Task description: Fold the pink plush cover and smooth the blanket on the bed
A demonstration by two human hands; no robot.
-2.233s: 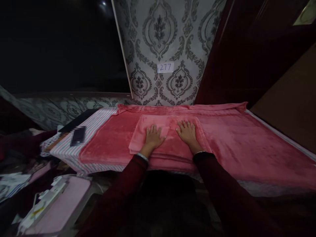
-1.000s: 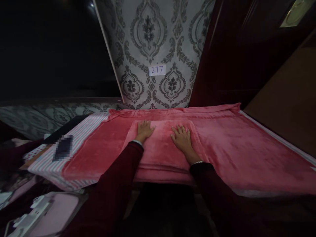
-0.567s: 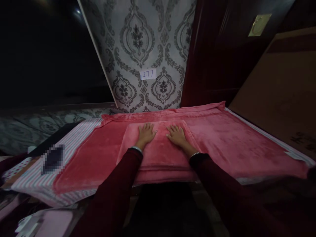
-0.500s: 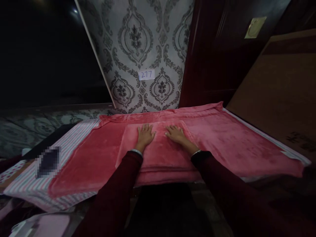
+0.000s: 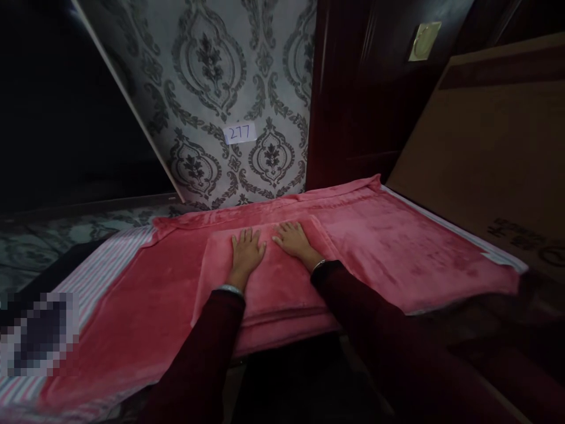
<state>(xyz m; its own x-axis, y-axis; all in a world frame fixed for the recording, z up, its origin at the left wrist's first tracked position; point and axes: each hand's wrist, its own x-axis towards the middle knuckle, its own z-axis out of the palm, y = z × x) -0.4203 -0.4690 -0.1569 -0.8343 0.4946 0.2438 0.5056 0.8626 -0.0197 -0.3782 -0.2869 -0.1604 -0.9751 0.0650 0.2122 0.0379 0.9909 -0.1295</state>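
A folded pink fleece cloth [image 5: 273,288] lies on a larger pink blanket [image 5: 397,247] spread over the table. My left hand [image 5: 246,252] rests flat on the folded cloth near its far edge, fingers stretched out. Just to its right, my right hand [image 5: 292,238] also lies flat on the cloth with fingers spread. Both arms wear dark red sleeves with a bangle at each wrist.
A striped sheet [image 5: 95,274] shows under the blanket at the left, with a blurred dark object [image 5: 37,333] on it. Patterned wallpaper with a "277" label [image 5: 239,133] stands behind. A dark door [image 5: 366,100] and a brown cardboard box [image 5: 489,153] are at the right.
Both hands have slid along the folded cloth toward its far edge and closer together. The view has swung to the right, so the table shifted left in the picture.
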